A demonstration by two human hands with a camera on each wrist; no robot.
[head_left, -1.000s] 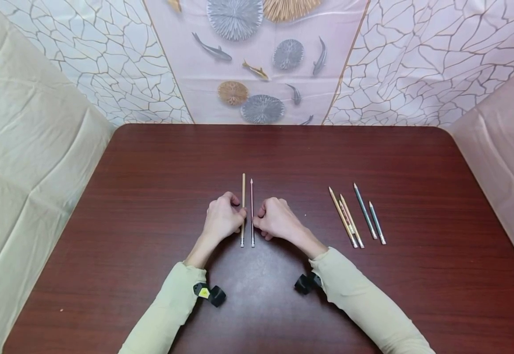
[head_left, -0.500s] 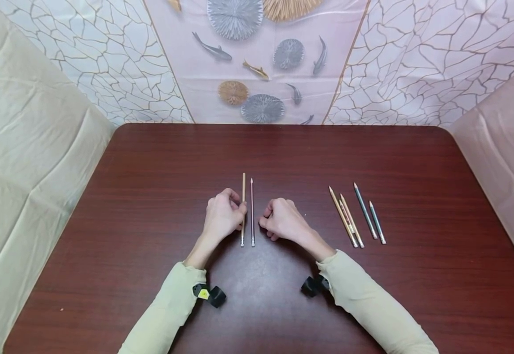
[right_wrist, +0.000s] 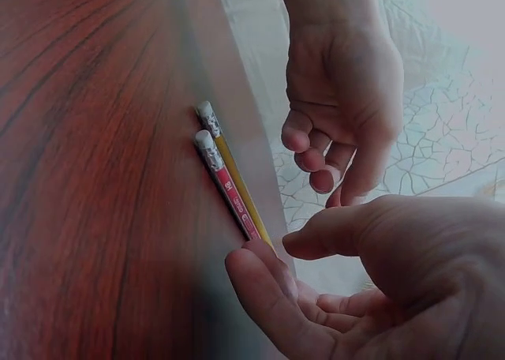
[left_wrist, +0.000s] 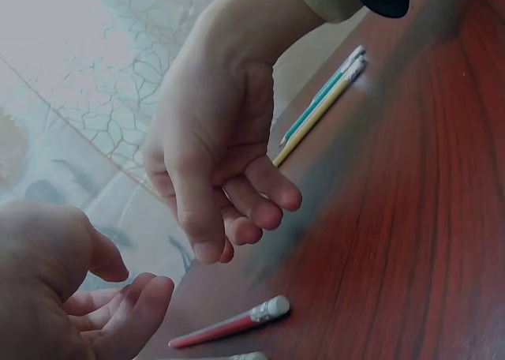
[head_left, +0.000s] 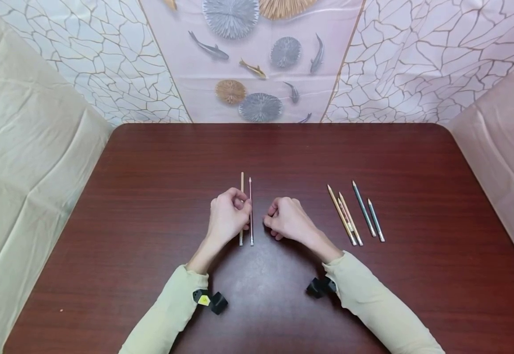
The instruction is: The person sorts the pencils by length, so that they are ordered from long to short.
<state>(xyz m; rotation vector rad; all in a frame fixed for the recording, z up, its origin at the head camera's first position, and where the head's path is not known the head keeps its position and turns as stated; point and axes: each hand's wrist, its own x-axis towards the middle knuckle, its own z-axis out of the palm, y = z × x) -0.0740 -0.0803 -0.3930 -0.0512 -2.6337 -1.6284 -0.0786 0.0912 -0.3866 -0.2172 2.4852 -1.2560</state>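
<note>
Two pencils lie side by side, pointing away, at mid-table: a yellow pencil [head_left: 242,181] on the left and a red pencil [head_left: 251,236] on the right. My left hand [head_left: 229,214] is over both, partly hiding them in the head view. Its thumb and fingers are apart with nothing between them in the left wrist view. To the right of the red pencil, my right hand [head_left: 290,219] hovers with loosely bent fingers and holds nothing. Both eraser ends show in the right wrist view, on the red pencil [right_wrist: 226,185] and the yellow pencil [right_wrist: 230,159].
Several more pencils lie to the right: yellowish pencils [head_left: 341,212] close together and two blue-green pencils [head_left: 364,210] beside them. The dark red-brown table [head_left: 173,152] ends at a patterned cloth [head_left: 257,73] at the back. Pale cloths hang at both sides.
My right hand has let go of the red pencil and drawn back to the right. My left hand has let go of the yellow pencil and shifted slightly right over both pencils.
</note>
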